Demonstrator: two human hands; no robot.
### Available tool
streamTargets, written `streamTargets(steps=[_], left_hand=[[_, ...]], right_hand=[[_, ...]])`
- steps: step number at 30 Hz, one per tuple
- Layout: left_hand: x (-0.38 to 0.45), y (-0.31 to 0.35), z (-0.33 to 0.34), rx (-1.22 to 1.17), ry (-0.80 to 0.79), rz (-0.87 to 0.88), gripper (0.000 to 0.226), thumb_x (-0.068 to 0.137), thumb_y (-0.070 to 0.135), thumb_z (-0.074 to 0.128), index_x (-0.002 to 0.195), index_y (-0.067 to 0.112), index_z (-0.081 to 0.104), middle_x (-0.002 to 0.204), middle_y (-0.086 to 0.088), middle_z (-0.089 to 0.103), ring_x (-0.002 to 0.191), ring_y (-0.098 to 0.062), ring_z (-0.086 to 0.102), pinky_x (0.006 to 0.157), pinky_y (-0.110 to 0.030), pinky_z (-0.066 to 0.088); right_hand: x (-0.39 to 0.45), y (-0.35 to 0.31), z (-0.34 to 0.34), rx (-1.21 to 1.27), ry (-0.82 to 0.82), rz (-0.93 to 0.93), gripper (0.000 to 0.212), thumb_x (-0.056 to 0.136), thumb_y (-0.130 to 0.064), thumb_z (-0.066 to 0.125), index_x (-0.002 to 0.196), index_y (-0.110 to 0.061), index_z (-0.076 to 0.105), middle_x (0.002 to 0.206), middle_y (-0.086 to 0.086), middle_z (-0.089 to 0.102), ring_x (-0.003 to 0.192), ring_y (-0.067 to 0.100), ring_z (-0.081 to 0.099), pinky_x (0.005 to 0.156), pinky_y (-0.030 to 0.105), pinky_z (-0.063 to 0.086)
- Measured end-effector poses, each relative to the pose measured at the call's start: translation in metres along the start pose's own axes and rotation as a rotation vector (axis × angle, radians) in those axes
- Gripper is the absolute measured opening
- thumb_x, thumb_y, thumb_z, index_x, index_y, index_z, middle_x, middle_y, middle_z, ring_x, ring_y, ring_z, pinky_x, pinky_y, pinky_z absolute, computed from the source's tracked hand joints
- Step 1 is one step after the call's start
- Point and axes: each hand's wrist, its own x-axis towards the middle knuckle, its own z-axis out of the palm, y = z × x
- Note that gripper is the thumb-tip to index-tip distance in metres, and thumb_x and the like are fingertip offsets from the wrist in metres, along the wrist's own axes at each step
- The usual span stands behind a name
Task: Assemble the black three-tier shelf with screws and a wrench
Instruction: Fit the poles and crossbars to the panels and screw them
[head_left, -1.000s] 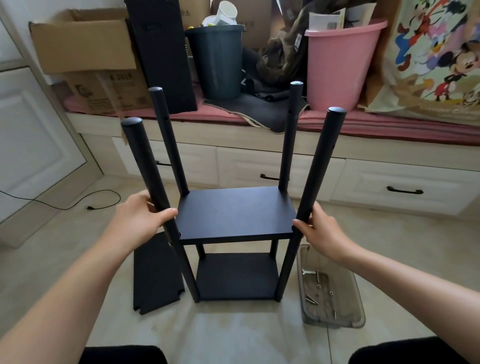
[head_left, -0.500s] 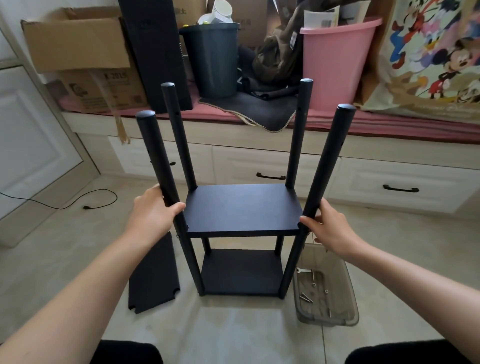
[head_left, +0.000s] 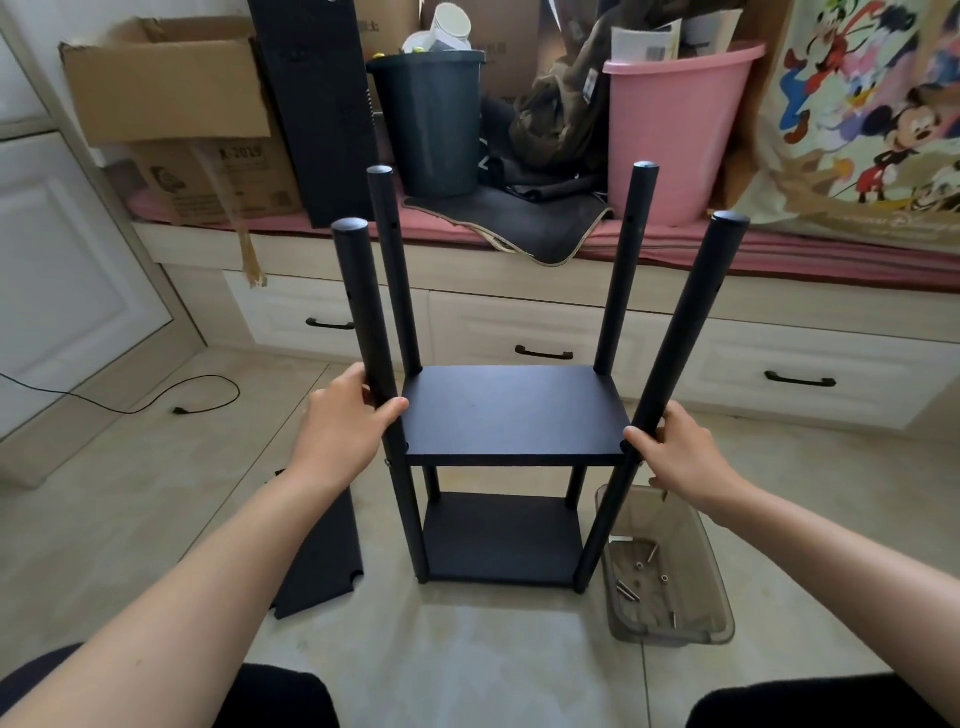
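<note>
The black shelf frame (head_left: 511, 410) stands upright on the tiled floor with two boards fitted, a middle one and a bottom one (head_left: 501, 538), between its round posts. My left hand (head_left: 345, 428) grips the near left post (head_left: 363, 312) just above the middle board. My right hand (head_left: 680, 449) grips the near right post (head_left: 685, 332) at the same height. A third loose black board (head_left: 319, 558) lies on the floor to the left of the frame. Several screws lie in a clear plastic tray (head_left: 670, 623) at the right. No wrench is visible.
A long window bench with white drawers (head_left: 545, 332) runs behind the frame. On it stand a cardboard box (head_left: 171, 88), a tall black panel (head_left: 317, 109), a dark bin (head_left: 431, 119) and a pink bucket (head_left: 675, 130). A black cable (head_left: 156, 405) trails on the floor at left.
Both hands have kept their grip on the near posts while the shelf frame shifted to the right and stood a little more upright in view.
</note>
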Motion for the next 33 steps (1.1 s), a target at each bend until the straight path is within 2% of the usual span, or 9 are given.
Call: streamTargets(steps=[5, 8, 10, 14, 16, 19, 27, 30, 33], left_hand=[[-0.005, -0.007, -0.013, -0.072, -0.112, -0.055, 0.021, 0.093, 0.013, 0.071, 0.113, 0.014, 0.067, 0.104, -0.001, 0.072, 0.097, -0.019, 0.069, 0.087, -0.042, 0.058], [-0.012, -0.021, -0.021, -0.07, -0.15, -0.141, 0.005, 0.094, 0.015, 0.069, 0.099, 0.015, 0.069, 0.092, -0.001, 0.074, 0.08, -0.013, 0.073, 0.081, -0.037, 0.06], [-0.018, -0.037, -0.024, -0.047, -0.181, -0.187, 0.004, 0.095, 0.016, 0.068, 0.091, 0.019, 0.068, 0.086, 0.0, 0.074, 0.073, -0.011, 0.073, 0.077, -0.033, 0.06], [-0.029, -0.086, -0.023, 0.023, -0.227, -0.31, 0.009, 0.095, 0.014, 0.065, 0.088, 0.014, 0.07, 0.083, -0.002, 0.074, 0.074, -0.018, 0.073, 0.074, -0.032, 0.059], [-0.036, -0.115, -0.017, 0.078, -0.257, -0.368, 0.014, 0.095, 0.013, 0.064, 0.083, 0.015, 0.07, 0.083, -0.004, 0.074, 0.082, -0.022, 0.071, 0.081, -0.039, 0.06], [-0.048, -0.161, -0.004, 0.122, -0.288, -0.483, 0.018, 0.096, 0.013, 0.062, 0.079, 0.017, 0.066, 0.089, -0.008, 0.072, 0.087, -0.026, 0.069, 0.086, -0.044, 0.059], [-0.05, -0.254, 0.027, 0.225, -0.332, -0.687, 0.014, 0.096, 0.022, 0.058, 0.102, 0.017, 0.07, 0.108, -0.008, 0.069, 0.102, -0.029, 0.063, 0.091, -0.037, 0.053], [-0.045, -0.282, 0.043, 0.214, -0.348, -0.748, 0.023, 0.096, 0.021, 0.057, 0.114, 0.013, 0.069, 0.119, -0.012, 0.067, 0.111, -0.032, 0.061, 0.094, -0.037, 0.051], [-0.042, -0.306, 0.06, 0.163, -0.363, -0.819, 0.032, 0.096, 0.018, 0.056, 0.126, 0.009, 0.061, 0.129, -0.013, 0.063, 0.118, -0.033, 0.059, 0.097, -0.037, 0.05]], right_hand=[[-0.012, -0.011, 0.006, 0.188, -0.108, 0.315, 0.019, 0.098, -0.031, 0.056, 0.093, -0.013, 0.058, 0.102, 0.009, 0.063, 0.098, 0.031, 0.066, 0.083, 0.046, 0.059], [-0.021, -0.011, 0.015, 0.148, -0.195, 0.41, 0.022, 0.099, -0.032, 0.056, 0.109, -0.015, 0.047, 0.109, 0.006, 0.051, 0.103, 0.032, 0.061, 0.075, 0.043, 0.059], [-0.027, -0.008, 0.028, 0.027, -0.278, 0.41, 0.025, 0.098, -0.03, 0.056, 0.11, -0.012, 0.044, 0.108, 0.007, 0.052, 0.093, 0.027, 0.059, 0.064, 0.038, 0.055], [-0.038, -0.006, 0.075, -0.108, -0.446, 0.327, 0.017, 0.097, -0.02, 0.053, 0.086, -0.01, 0.045, 0.074, 0.01, 0.046, 0.055, 0.018, 0.04, 0.046, 0.023, 0.032], [-0.044, -0.011, 0.109, -0.129, -0.522, 0.297, 0.016, 0.096, -0.014, 0.049, 0.083, -0.009, 0.043, 0.065, 0.007, 0.038, 0.052, 0.018, 0.034, 0.048, 0.022, 0.025], [-0.051, -0.021, 0.166, -0.171, -0.599, 0.225, 0.014, 0.095, -0.016, 0.05, 0.085, -0.007, 0.053, 0.073, 0.012, 0.049, 0.065, 0.023, 0.046, 0.054, 0.026, 0.035], [-0.052, -0.043, 0.298, -0.127, -0.774, 0.218, 0.036, 0.098, -0.017, 0.047, 0.119, 0.01, 0.058, 0.092, 0.01, 0.053, 0.083, 0.022, 0.049, 0.085, 0.048, 0.054], [-0.039, -0.041, 0.337, -0.086, -0.789, 0.251, 0.036, 0.099, -0.016, 0.047, 0.122, 0.009, 0.058, 0.092, 0.009, 0.055, 0.079, 0.019, 0.052, 0.068, 0.034, 0.048], [-0.023, -0.034, 0.374, -0.057, -0.807, 0.324, 0.03, 0.101, -0.021, 0.048, 0.121, -0.002, 0.059, 0.094, 0.005, 0.061, 0.078, 0.015, 0.059, 0.07, 0.027, 0.051]])
